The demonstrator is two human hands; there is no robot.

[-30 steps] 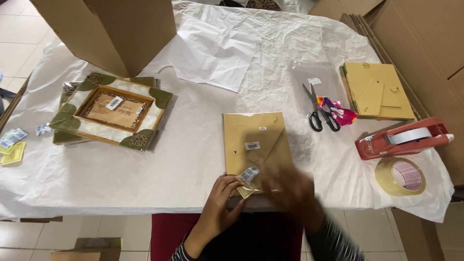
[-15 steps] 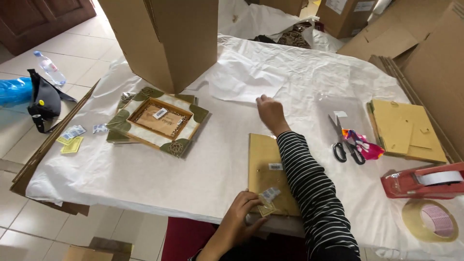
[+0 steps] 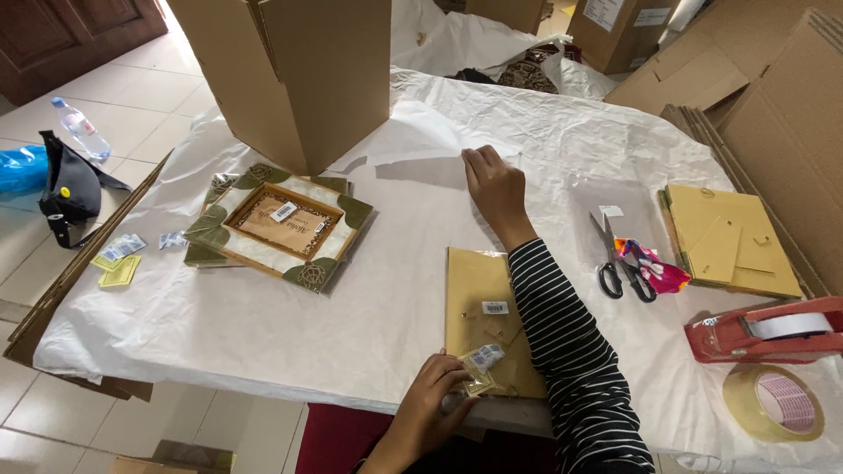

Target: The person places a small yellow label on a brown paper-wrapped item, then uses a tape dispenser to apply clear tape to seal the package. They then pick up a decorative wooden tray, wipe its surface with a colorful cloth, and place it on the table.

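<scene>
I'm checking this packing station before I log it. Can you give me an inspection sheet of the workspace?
Surface: table covered in crumpled white wrapping paper.
Job's things: face-down frame at the near edge; small packets on its corner; loose paper sheet.
Clutter: ornate green-cornered frames, scissors, backing boards, red tape dispenser, tape roll, cardboard box.
Grippers: left hand, grip pinching the packets; right hand flat on the paper sheet.
Cables: nothing seen.
Surroundings: tiled floor, water bottle, dark bag, stacked cartons.
</scene>
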